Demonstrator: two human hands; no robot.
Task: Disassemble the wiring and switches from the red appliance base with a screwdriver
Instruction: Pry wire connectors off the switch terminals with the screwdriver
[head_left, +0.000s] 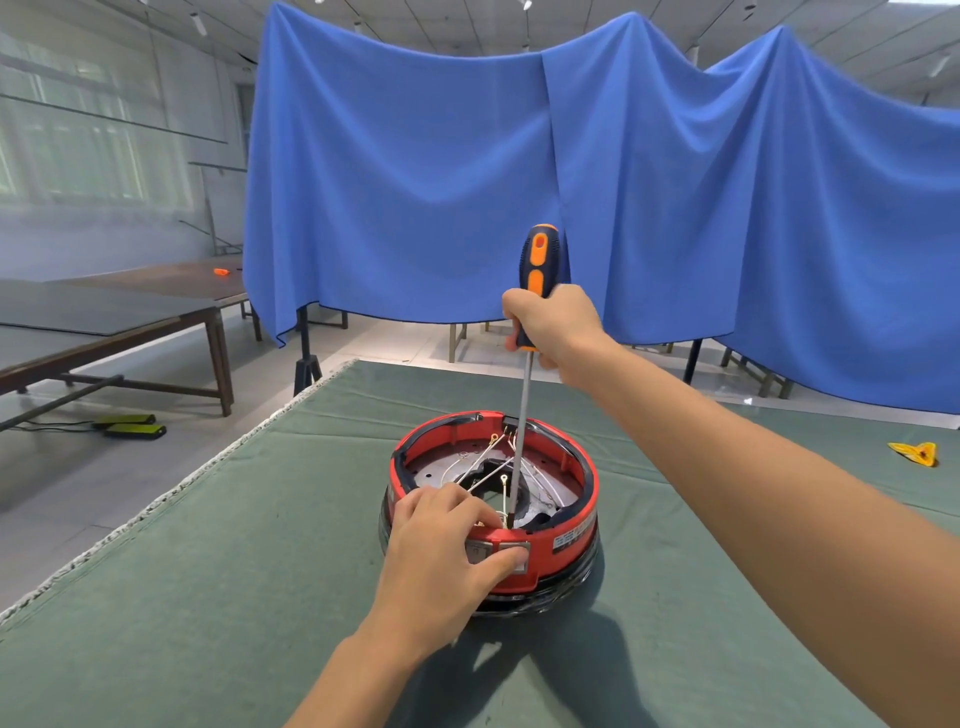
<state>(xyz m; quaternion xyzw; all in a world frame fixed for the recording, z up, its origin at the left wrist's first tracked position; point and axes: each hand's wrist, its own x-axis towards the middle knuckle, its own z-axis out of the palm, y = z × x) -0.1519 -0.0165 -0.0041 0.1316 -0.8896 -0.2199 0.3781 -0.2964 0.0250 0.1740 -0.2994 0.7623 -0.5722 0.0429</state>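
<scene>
We are in the unscrewing step, as we judge it. The red appliance base (563, 540) sits on the green-covered worktop (208, 571), open side up, with loose white wiring (480, 460) crossing its metal floor. Our right hand (553, 325) has its fingers wrapped round the lower part of the orange-and-black handle of the screwdriver (524, 405), which stands nearly upright; its long shaft runs down into the base and its tip lands just inside the near wall, right behind the switches (496, 551). Our left hand (441, 545) steadies the base from the near side: the fingers are curled over the rim and the thumb presses flat on the switch panel outside.

The next move, we think, calls for keeping the tip seated and the shaft straight while turning, with the left hand resisting the twist so the base does not spin on the cloth.

We cannot see the screw itself, nor whether the tip is truly engaged: the rim, the wires and our own fingers cover that spot. How the switches are fastened inside is hidden too. A small yellow object (917, 453) lies well apart at the right edge, too small to identify.
</scene>
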